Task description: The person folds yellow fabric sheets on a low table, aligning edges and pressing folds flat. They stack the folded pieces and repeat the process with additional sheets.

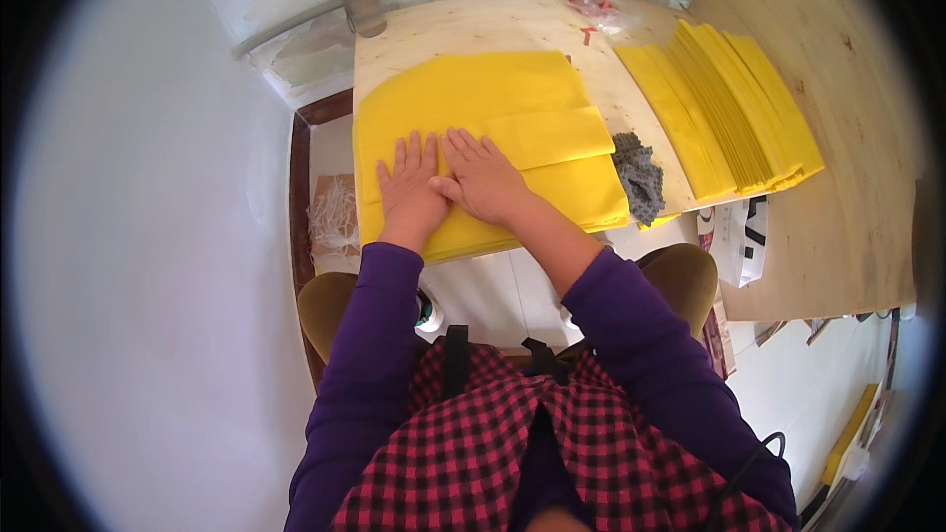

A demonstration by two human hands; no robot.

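A stack of yellow fabric sheets lies on the wooden table in front of me. Across its right part runs a folded yellow strip or flap. My left hand rests flat on the near part of the stack, fingers spread and pointing away from me. Beside it my right hand presses palm down on the same fabric, its thumb touching the left hand. Neither hand grips anything. Just right of the stack sits a crumpled grey knit cloth.
At the table's right, folded yellow pieces stand in a thick row. A clear bottle is at the far left corner of the wooden tabletop. Clear plastic with red bits lies at the back. A white bag hangs below the right edge.
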